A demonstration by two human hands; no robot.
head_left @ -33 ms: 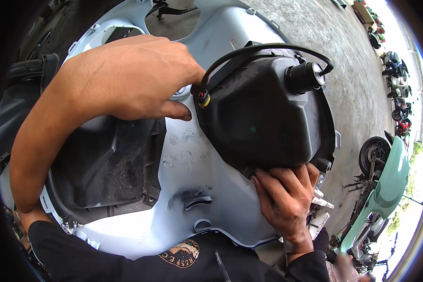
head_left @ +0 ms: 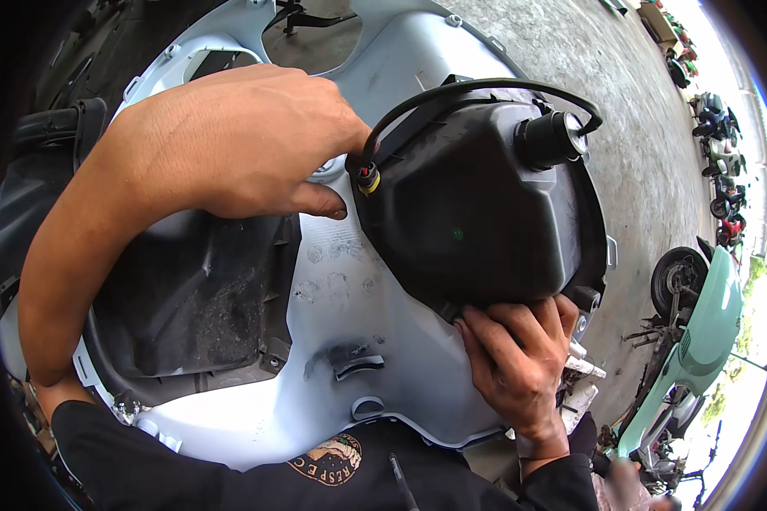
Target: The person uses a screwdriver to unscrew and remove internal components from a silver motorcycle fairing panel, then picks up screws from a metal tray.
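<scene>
A pale blue-grey scooter body panel [head_left: 375,341] lies face down in front of me. A black headlight housing [head_left: 477,213] sits on its right half, with a black cable [head_left: 486,85] looped over the top to a round socket [head_left: 554,138]. My left hand [head_left: 230,145] rests on the panel, thumb flat along it. Its fingertips are tucked out of sight at the housing's upper left edge, beside a small red and yellow connector [head_left: 367,179]. My right hand [head_left: 520,366] grips the housing's lower edge from below, fingers curled onto it.
A black inner liner [head_left: 187,307] fills the panel's left opening. Concrete ground [head_left: 605,85] stretches beyond. A mint-green scooter [head_left: 699,324] stands at the right, with several more parked scooters [head_left: 720,162] further back. My dark sleeve [head_left: 230,468] crosses the bottom edge.
</scene>
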